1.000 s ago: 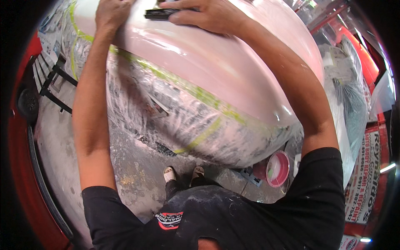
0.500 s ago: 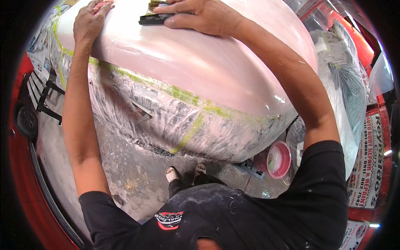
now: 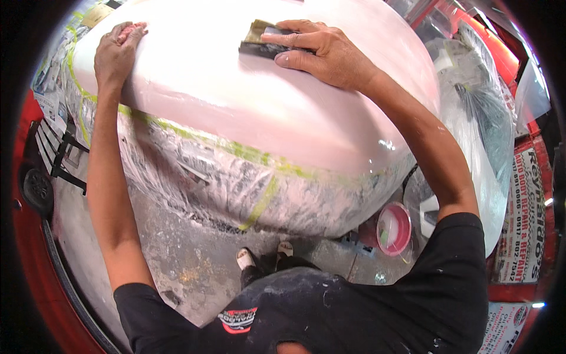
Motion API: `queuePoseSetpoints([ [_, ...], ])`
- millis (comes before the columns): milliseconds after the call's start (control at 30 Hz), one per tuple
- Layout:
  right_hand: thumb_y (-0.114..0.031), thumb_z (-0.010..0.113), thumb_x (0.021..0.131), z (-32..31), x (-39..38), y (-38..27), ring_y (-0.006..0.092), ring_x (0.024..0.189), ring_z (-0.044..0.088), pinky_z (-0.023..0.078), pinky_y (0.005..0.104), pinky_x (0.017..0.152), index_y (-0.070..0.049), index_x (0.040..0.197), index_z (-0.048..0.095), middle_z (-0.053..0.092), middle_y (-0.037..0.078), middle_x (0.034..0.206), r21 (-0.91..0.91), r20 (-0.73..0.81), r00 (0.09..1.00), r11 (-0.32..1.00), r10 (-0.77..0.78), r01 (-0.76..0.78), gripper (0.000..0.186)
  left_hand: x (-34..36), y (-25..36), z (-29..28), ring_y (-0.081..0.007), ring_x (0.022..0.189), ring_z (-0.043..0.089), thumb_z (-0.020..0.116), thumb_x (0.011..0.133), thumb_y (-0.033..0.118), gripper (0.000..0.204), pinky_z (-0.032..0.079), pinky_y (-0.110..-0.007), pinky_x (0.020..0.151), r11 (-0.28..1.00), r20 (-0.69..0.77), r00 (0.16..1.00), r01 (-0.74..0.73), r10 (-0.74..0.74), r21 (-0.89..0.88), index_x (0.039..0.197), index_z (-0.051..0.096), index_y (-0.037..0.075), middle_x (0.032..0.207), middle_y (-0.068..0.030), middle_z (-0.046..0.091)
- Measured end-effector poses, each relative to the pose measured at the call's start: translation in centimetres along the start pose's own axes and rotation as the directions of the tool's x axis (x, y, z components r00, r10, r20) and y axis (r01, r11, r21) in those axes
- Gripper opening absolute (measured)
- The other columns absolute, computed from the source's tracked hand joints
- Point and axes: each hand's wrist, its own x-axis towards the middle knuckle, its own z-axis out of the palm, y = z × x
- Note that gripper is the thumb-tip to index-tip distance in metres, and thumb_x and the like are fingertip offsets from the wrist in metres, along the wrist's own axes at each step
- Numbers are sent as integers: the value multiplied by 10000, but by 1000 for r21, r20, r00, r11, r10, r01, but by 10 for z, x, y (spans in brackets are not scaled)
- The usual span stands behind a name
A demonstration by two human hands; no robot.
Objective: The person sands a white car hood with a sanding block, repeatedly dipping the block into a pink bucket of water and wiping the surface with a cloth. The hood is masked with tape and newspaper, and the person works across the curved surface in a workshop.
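Observation:
A smooth, wet-looking pale pink car body panel (image 3: 236, 112) curves away ahead of me. My right hand (image 3: 336, 56) presses a dark sanding block (image 3: 265, 50) flat on it, fingers over the top; a yellowish sheet, probably sandpaper, wraps the block. Toward the far left of the panel, my left hand (image 3: 114, 59) is closed on a crumpled pinkish-red sponge or cloth (image 3: 132, 32), which rests against the surface. Yellow-green masking tape (image 3: 236, 147) lines the panel's near edge. Below it hangs plastic film (image 3: 206, 183), smeared with pale residue.
A pink bucket (image 3: 394, 227) with whitish liquid stands on the concrete floor (image 3: 188, 253), right of my feet. Plastic-wrapped parts (image 3: 480, 118) and a printed sign (image 3: 519, 218) line the right side. A red car (image 3: 35, 259) and a dark metal stand (image 3: 65, 153) are at left.
My right hand has slid the sanding block rightward along the panel. The left hand still grips the pinkish-red piece, and the whole view has shifted slightly.

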Motion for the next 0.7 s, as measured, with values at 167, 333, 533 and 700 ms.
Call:
queuePoseSetpoints([
  [167,-175,864,784,-31,-96,-74,303,1200,625,539,426,1014,-342,1337,695,599,173,1422,163,24,996,983,-86,81,602,-8,-14,-28,-352,1109,680,679,933,441,459,517,-431,977,956,-28,996,87,-83,281,1267,723,130,1201,-200,699],
  [333,-305,731,928,-23,-38,-11,352,1202,619,524,455,1021,-275,1377,677,592,187,1430,-79,86,995,996,59,-52,453,0,-4,3,-354,1110,679,676,934,456,464,518,-436,975,985,-25,997,72,-69,155,1261,725,129,1206,-199,698],
  [533,-253,748,921,-24,-79,-53,350,1136,635,526,449,999,-285,1361,689,598,189,1415,-8,56,998,999,40,-39,445,-10,-19,-14,-367,1106,675,680,930,467,467,518,-436,973,970,-59,998,41,-27,240,1254,727,134,1186,-206,704],
  [700,-156,776,852,-22,-65,-28,350,1258,605,504,462,1050,-246,1387,673,572,181,1465,-50,62,998,999,-16,19,552,2,-12,-4,-376,1108,673,668,937,488,475,513,-439,983,975,-45,999,19,-10,221,1266,726,149,1172,-206,708],
])
